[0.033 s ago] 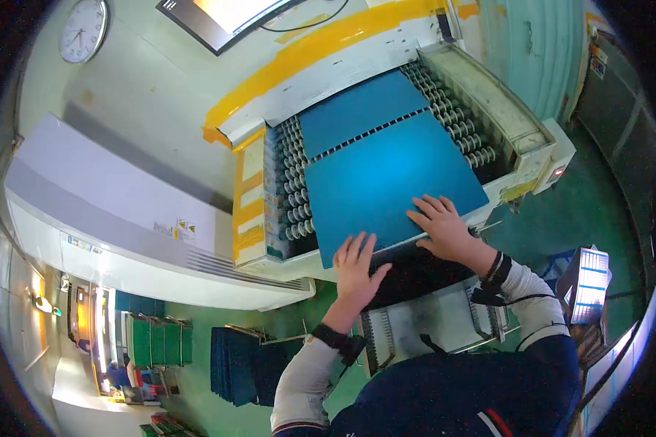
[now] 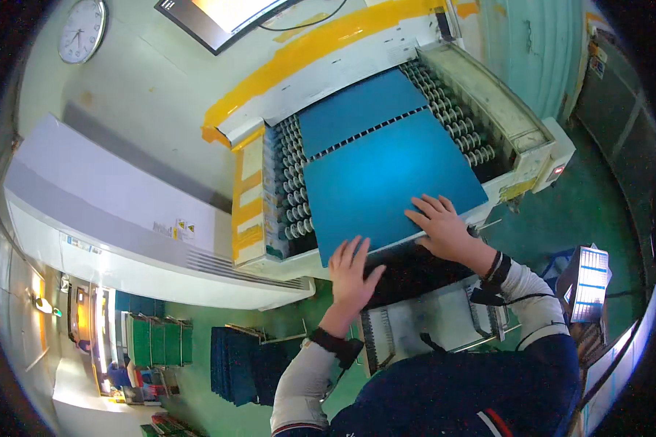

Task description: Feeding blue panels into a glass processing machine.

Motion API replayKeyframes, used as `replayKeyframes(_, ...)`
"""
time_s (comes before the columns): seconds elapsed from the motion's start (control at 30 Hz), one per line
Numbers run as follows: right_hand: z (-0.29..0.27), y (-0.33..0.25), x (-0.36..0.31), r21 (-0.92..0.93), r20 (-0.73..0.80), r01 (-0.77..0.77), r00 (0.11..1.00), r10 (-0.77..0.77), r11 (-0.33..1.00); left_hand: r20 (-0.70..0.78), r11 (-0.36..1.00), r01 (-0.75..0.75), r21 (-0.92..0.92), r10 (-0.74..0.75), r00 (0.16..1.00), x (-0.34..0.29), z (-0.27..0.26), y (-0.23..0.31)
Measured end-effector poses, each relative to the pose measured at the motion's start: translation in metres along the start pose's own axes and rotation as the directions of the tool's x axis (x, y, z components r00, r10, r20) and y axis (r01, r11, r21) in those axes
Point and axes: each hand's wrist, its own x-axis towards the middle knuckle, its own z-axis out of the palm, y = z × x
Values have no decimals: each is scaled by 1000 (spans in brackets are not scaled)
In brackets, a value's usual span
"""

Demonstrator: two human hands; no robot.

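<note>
A flat blue panel (image 2: 393, 182) lies on the rollers at the mouth of a conveyor machine. Both my hands rest on its near edge, fingers spread and palms down. My left hand (image 2: 351, 280) is at the panel's near left corner, fingertips on the surface. My right hand (image 2: 444, 231) lies farther right along the same edge, fingers flat on top and the thumb near the rim. Beyond a narrow strip of exposed rollers, a second blue panel (image 2: 364, 109) lies partly under the machine's hood. Neither hand is wrapped round anything.
Rows of roller wheels (image 2: 294, 197) flank the panels, bounded by the machine's side rails (image 2: 521, 138). Below my hands stands a rack with toothed sides (image 2: 377, 339). Dark blue panels (image 2: 233, 364) hang at the lower left. A white cabinet (image 2: 124, 204) borders the machine's left.
My left hand has slid slightly back toward me and to the left on the near panel's edge. My right hand and the panels look the same.
</note>
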Motion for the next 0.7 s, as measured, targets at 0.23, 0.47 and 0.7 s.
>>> replayKeyframes(0.23,15,-41,-27,345,-225,217,964,-144,913,-27,961,273,-37,-274,961,-135,11,-62)
replayKeyframes(0.47,117,-58,-115,345,307,5,944,-118,938,655,706,708,-11,-529,539,-325,63,-98)
replayKeyframes(0.7,102,-74,-121,353,218,-59,976,-21,934,869,359,933,-25,-453,198,-365,80,-74)
